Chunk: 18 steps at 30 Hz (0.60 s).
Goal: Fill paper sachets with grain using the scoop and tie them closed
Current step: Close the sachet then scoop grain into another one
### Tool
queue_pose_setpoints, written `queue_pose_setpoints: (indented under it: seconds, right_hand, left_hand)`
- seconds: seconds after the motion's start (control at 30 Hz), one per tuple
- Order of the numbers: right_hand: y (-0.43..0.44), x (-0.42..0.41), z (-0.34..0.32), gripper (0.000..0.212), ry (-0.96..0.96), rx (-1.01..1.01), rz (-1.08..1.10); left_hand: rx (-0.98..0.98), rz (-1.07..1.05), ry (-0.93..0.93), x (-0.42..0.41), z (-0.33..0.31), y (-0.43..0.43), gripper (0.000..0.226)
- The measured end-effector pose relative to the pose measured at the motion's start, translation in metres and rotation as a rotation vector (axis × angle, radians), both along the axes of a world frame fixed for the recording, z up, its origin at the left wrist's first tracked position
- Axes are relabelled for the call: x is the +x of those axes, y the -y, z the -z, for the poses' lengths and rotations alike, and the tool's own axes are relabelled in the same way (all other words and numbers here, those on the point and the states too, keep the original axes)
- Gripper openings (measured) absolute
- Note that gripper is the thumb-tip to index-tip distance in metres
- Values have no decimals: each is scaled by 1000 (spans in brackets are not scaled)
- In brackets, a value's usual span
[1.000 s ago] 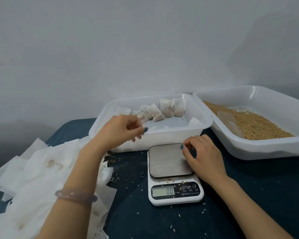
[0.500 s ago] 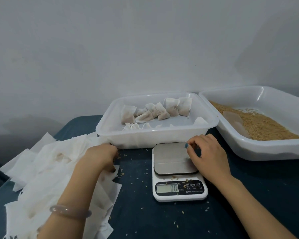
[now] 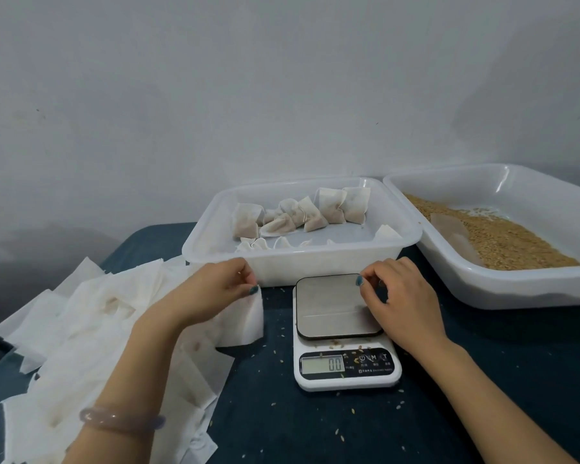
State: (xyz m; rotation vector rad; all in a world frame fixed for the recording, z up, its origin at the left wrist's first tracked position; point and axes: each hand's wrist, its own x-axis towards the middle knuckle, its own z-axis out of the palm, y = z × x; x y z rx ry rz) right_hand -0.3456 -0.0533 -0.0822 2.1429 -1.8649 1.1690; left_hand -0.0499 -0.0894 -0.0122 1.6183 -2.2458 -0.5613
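My left hand (image 3: 211,291) pinches an empty white paper sachet (image 3: 245,321) by its top edge, lifted off the pile of empty sachets (image 3: 81,336) at the left. My right hand (image 3: 402,299) hovers with curled fingers over the right side of the digital scale (image 3: 345,333), holding nothing I can see. The scale's display reads 0.0. Several filled, tied sachets (image 3: 302,214) lie in the middle white tub (image 3: 198,242). Brown grain (image 3: 503,242) fills the right white tub (image 3: 523,289), with a translucent scoop (image 3: 452,229) lying in it.
Loose grains are scattered over the dark blue table cover (image 3: 315,430) around the scale. A plain grey wall (image 3: 282,95) stands right behind the tubs. A pale bracelet (image 3: 121,418) circles my left wrist.
My left hand went from the sachet tub down to the pile, then rose toward the scale with one empty sachet pinched. My right hand stayed by the scale.
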Motion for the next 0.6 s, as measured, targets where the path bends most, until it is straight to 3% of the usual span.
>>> queue_pose_setpoints:
  seconds: [0.23, 0.4, 0.6]
  right_hand:
    - [0, 1, -1, 4, 43, 22, -5]
    - [2, 3, -1, 7, 305, 56, -137]
    - [-3, 10, -5, 42, 525, 97, -403]
  left_hand:
    - [-141, -88, -201, -27, 3, -4, 19]
    - [-178, -196, -458, -58, 13, -5, 23]
    - [-197, -62, -778, -90, 23, -13, 42]
